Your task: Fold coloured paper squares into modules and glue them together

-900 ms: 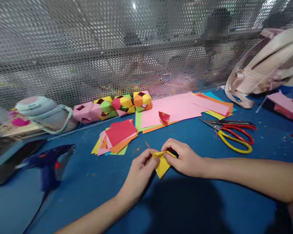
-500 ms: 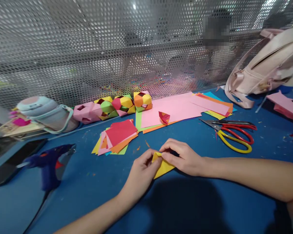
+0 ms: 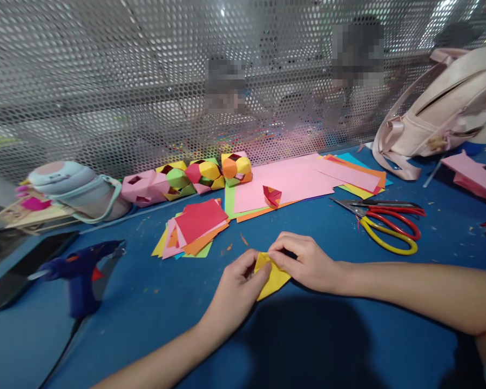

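Observation:
A small folded yellow paper [image 3: 273,278] lies on the blue table [image 3: 332,335], held between both hands. My left hand [image 3: 235,289] pinches its left edge with thumb and fingers. My right hand [image 3: 305,262] presses down on its top right part with the fingertips. Just beyond the hands lies a fanned stack of small coloured paper squares [image 3: 194,227], red on top. A small red folded piece [image 3: 271,195] rests on large pink sheets [image 3: 291,181] further back.
Red and yellow scissors [image 3: 384,221] lie to the right. A blue glue gun [image 3: 81,270] stands at left. Several colourful paper balls [image 3: 202,174] line the perforated metal screen [image 3: 146,81]. A pink backpack [image 3: 441,108] sits at far right, a pale bottle [image 3: 76,186] at far left.
The yellow paper has been turned and flattened, its point now lower right instead of straight down. Both hands shifted slightly around it while staying on it.

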`<state>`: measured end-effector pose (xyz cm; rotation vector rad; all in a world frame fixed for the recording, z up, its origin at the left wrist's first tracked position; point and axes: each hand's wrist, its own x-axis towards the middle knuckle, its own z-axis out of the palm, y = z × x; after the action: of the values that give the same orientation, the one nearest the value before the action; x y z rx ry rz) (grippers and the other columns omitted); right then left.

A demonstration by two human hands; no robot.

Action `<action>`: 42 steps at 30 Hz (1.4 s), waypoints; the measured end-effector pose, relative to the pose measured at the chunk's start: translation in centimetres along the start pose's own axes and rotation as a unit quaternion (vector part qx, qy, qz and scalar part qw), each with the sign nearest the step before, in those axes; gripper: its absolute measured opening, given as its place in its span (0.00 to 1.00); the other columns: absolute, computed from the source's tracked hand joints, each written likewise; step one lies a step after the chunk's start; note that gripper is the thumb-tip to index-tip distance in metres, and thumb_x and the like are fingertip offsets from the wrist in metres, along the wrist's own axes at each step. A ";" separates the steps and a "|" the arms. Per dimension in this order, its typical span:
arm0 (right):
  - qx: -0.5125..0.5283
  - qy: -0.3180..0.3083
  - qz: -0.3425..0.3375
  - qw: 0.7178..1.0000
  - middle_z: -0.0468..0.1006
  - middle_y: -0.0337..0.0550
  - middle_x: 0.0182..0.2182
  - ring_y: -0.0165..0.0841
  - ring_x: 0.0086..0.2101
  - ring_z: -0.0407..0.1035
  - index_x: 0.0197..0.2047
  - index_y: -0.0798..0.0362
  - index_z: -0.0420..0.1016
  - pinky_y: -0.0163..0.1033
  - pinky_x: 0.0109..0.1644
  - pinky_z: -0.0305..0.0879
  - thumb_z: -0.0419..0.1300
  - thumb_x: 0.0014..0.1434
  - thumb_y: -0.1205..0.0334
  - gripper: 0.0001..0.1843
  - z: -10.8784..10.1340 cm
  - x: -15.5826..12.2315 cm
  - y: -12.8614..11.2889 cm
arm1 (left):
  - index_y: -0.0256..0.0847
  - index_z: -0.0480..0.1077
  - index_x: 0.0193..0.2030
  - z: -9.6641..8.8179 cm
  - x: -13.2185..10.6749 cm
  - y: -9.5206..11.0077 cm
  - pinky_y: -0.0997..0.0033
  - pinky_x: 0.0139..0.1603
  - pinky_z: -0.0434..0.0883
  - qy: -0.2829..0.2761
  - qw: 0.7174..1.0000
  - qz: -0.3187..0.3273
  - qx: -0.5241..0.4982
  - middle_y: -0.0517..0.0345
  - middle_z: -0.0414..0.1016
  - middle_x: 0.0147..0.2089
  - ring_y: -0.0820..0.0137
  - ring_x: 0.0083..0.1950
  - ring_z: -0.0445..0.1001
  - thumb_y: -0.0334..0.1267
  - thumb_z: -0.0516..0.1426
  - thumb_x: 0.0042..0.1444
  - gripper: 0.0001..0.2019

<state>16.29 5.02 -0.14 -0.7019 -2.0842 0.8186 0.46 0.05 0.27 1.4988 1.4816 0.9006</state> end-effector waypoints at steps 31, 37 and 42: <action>-0.033 0.024 -0.009 0.999 0.69 0.38 0.23 0.26 0.26 0.63 0.26 0.56 0.69 0.31 0.31 0.59 0.55 0.58 0.68 0.09 0.2 -0.1 0.3 | 0.39 0.71 0.32 -0.2 0.0 0.3 0.77 0.29 0.63 0.031 0.999 0.009 -0.022 0.62 0.69 0.28 0.72 0.30 0.65 0.46 0.53 0.55 0.12; -0.044 0.022 -0.021 0.999 0.68 0.38 0.23 0.25 0.25 0.62 0.25 0.56 0.68 0.30 0.30 0.58 0.55 0.58 0.68 0.10 0.2 -0.1 0.3 | 0.40 0.73 0.34 -0.4 0.0 0.3 0.76 0.31 0.64 0.037 0.999 0.018 -0.004 0.61 0.71 0.28 0.71 0.31 0.67 0.45 0.51 0.57 0.13; -0.045 0.017 -0.029 0.998 0.69 0.38 0.23 0.26 0.26 0.63 0.26 0.56 0.69 0.31 0.31 0.58 0.54 0.59 0.67 0.10 0.3 -0.2 0.4 | 0.40 0.72 0.35 -0.4 0.0 0.2 0.75 0.34 0.66 0.038 0.999 0.029 -0.007 0.60 0.73 0.31 0.69 0.34 0.69 0.45 0.52 0.57 0.12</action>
<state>16.24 5.05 -0.66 -0.6950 -2.1102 0.6797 0.15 0.08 0.64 1.5184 1.4899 1.0094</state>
